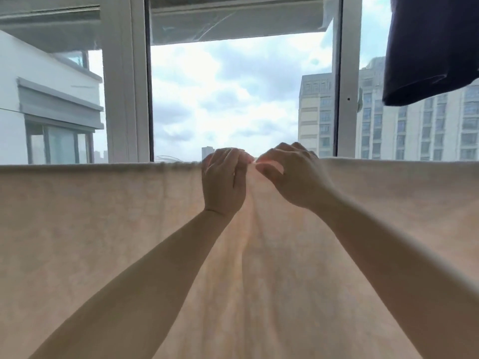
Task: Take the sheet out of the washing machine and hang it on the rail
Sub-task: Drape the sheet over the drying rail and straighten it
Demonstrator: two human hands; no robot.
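1. The sheet (103, 229) is out of the machine and already draped over the rail – its top fold runs level across the whole view, and the cloth hangs down toward the camera. The rail itself is hidden under the fold.
2. Both hands meet at the middle of the top edge. The left hand (223, 182) has its fingers curled over the fold, gripping the sheet; the right hand (290, 174) does the same just beside it, fingers hooked over the edge and thumb near the cloth.
3. Long creases run down from where the hands hold, so the middle looks bunched.
4. What seems left: spreading that bunched part flat and letting go – the hanging itself looks nearly done.
5. A dark garment (430, 47) hangs at upper right, before the window (124, 86).
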